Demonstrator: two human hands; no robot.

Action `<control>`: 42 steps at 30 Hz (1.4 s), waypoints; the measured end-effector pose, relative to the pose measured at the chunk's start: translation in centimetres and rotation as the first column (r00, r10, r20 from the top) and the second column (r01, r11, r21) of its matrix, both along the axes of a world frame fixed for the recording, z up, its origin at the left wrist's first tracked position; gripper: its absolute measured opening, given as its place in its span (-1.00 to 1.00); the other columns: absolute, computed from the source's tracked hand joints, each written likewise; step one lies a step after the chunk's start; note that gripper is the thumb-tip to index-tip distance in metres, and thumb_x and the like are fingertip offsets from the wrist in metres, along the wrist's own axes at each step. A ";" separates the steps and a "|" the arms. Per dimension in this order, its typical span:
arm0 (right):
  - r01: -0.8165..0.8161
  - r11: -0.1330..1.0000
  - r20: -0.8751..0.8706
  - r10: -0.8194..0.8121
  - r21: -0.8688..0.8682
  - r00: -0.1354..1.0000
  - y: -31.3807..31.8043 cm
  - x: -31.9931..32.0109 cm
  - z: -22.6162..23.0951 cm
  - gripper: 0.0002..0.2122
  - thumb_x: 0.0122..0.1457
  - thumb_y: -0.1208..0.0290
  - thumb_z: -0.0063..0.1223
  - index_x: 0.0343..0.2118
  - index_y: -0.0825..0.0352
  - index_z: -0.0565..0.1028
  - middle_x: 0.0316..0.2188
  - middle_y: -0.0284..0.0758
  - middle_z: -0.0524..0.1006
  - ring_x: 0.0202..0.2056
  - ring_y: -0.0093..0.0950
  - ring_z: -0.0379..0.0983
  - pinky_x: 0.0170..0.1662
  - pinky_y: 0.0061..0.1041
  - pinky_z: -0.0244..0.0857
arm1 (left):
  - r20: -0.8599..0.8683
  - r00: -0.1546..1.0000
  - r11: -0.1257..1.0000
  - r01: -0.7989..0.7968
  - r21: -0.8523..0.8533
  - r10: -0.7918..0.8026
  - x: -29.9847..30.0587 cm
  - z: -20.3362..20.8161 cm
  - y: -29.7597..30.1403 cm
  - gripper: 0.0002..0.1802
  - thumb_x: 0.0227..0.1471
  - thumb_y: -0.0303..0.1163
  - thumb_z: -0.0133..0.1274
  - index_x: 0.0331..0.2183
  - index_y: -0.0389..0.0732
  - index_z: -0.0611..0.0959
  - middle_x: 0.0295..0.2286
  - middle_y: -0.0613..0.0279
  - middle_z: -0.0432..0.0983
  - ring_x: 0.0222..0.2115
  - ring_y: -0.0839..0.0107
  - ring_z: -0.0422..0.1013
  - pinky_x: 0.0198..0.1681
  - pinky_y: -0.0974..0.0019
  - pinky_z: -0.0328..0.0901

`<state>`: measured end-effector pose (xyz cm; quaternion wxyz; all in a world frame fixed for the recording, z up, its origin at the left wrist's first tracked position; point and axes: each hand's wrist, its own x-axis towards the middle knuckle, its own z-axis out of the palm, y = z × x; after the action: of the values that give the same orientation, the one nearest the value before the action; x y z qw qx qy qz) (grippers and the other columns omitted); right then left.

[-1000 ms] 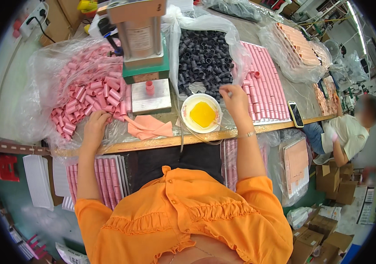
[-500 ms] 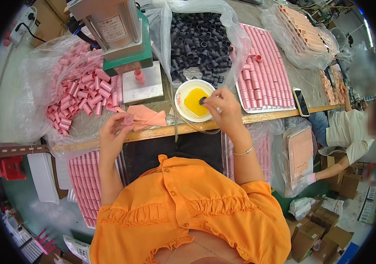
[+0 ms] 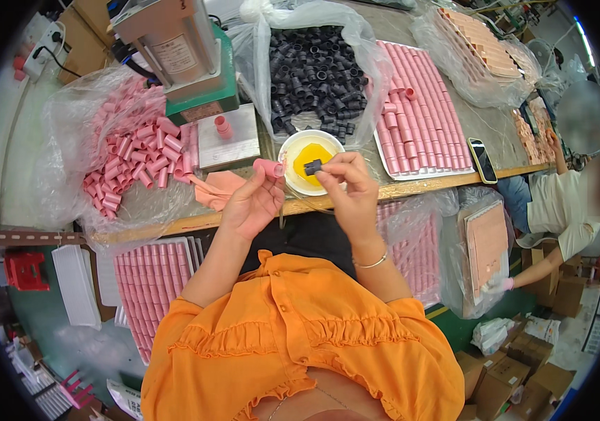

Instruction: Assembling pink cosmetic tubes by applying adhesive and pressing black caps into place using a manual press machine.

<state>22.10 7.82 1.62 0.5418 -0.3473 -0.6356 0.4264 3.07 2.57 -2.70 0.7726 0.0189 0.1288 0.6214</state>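
Observation:
My left hand is closed on a pink tube, its open end turned toward the right. Pinched in the fingers of my right hand is a small black ring-shaped sleeve, held over a white bowl of yellow liquid. A small gap separates the tube and the sleeve. Left of the bowl, a peach cloth lies on the bench edge. Behind it, one pink tube stands upright on the metal plate of a green press.
Loose pink tubes pile up at the left on plastic. A clear bag of black sleeves sits behind the bowl. To the right are a tray of pink tubes in rows and a phone. Another person works at far right.
My left hand has moved right from the cloth toward the bowl with the pink tube. My right hand has drawn the black sleeve slightly left and down, toward the tube.

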 end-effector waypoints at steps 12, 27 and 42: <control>-0.026 0.999 -0.014 0.026 -0.035 1.000 -0.7 -1.3 -0.5 -0.85 0.00 0.56 0.28 -0.33 0.39 0.60 -0.38 -0.30 0.44 -0.34 -0.47 0.41 -0.26 -0.53 0.29 | -0.479 0.805 0.933 -0.256 0.252 0.350 4.6 0.1 0.4 -0.76 0.20 -0.34 0.06 -0.10 -0.12 0.46 -0.15 0.34 0.48 -0.15 0.57 0.38 -0.12 0.47 0.28; 0.532 0.707 0.680 -0.671 0.467 0.295 8.6 14.1 -5.4 -0.69 -0.05 0.27 0.35 -0.30 0.31 0.53 -0.33 -0.24 0.44 -0.23 -0.21 0.41 -0.19 -0.22 0.30 | -0.448 0.836 0.948 -0.288 0.134 0.317 1.7 -0.2 0.9 -0.64 0.19 -0.41 0.08 0.00 -0.09 0.39 -0.09 0.24 0.48 -0.17 0.57 0.40 -0.16 0.50 0.30; -0.287 0.938 0.469 0.168 0.196 0.867 2.7 -5.3 0.7 -0.71 -0.12 0.44 0.38 -0.27 0.33 0.61 -0.45 -0.30 0.58 -0.43 -0.41 0.39 -0.34 -0.47 0.28 | -0.812 0.188 0.818 -0.313 0.483 0.552 -4.1 1.5 -0.1 -0.70 0.06 -0.57 0.17 -0.15 -0.30 0.49 -0.25 0.23 0.50 -0.24 0.55 0.44 -0.12 0.48 0.34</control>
<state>16.81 10.54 2.29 0.3679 -0.2838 -0.8295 0.3099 -1.05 2.51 -1.23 0.3385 0.4135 0.4797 0.6960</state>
